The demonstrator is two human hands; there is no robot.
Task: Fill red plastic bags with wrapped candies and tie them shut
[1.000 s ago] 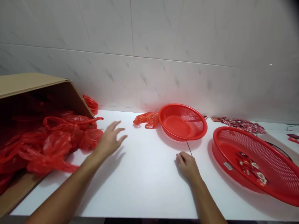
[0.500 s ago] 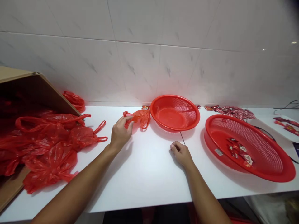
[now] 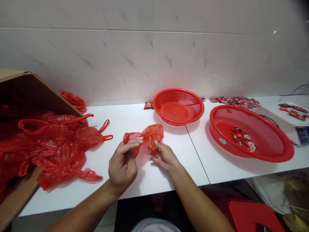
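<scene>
Here both hands pinch red bag point(image 3: 147, 137)

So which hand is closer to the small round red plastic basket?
Right. The right hand is just in front of the small round red plastic basket; the left hand is farther left. Both grip a crumpled red plastic bag.
</scene>
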